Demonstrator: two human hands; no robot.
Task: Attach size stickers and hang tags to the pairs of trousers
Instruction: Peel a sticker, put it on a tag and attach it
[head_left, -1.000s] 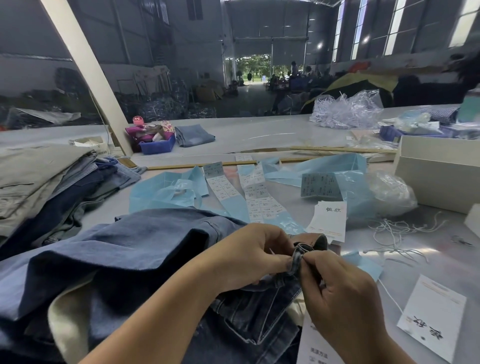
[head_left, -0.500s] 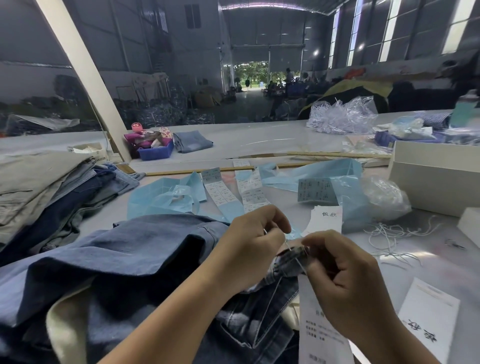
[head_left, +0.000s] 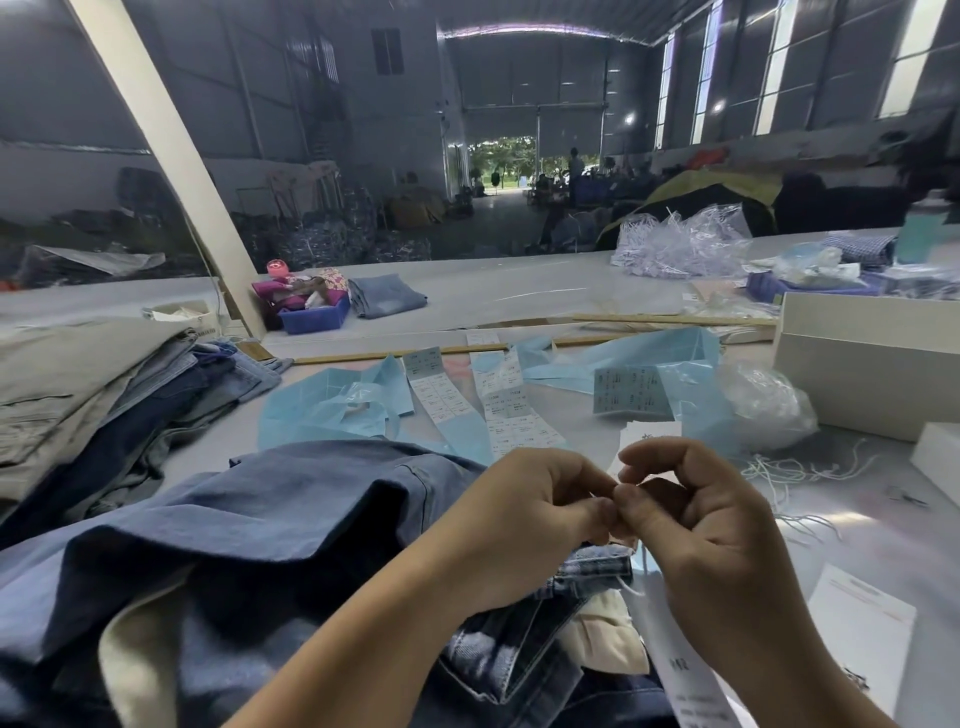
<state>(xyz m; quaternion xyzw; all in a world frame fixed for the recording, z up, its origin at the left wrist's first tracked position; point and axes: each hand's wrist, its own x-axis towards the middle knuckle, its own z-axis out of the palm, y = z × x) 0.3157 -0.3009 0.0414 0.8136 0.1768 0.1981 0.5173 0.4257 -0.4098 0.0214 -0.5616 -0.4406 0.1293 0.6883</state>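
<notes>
Denim: blue trousers (head_left: 291, 525) lie heaped on the table (head_left: 524, 291) in front of the person, reaching under both forearms; a lighter washed pair (head_left: 524, 649) shows beneath the hands, with cream lining at its edge.
Left hand: the left hand (head_left: 524, 525) is over the trousers, fingers curled, thumb and fingertips meeting those of the other hand.
Right hand: the right hand (head_left: 711, 535) has its fingers curled in an arch, thumb and forefinger pinched at the same spot.
Held: a thin white string (head_left: 631, 587) runs down from the pinch; which hand actually grips it I cannot tell.
Tag: a white hang tag (head_left: 685, 670) with printed text hangs below the right hand, over the washed denim.
Loose tags: another white tag (head_left: 862, 618) lies flat on the table to the right; a small stack (head_left: 649, 434) sits just beyond the hands.
Stickers: strips of size stickers (head_left: 498, 410) on pale blue backing lie beyond the hands, among blue backing scraps (head_left: 332, 410).
Strings: loose white strings (head_left: 795, 470) are scattered to the right, near a clear plastic bag (head_left: 769, 405).
Boxes: a white box (head_left: 862, 379) stands at far right.
Stack: folded trousers (head_left: 98, 400), khaki on top, are piled at left.
Far side: a blue bin (head_left: 314, 317) and folded jeans (head_left: 387, 296) sit by a slanted white post (head_left: 171, 150).
</notes>
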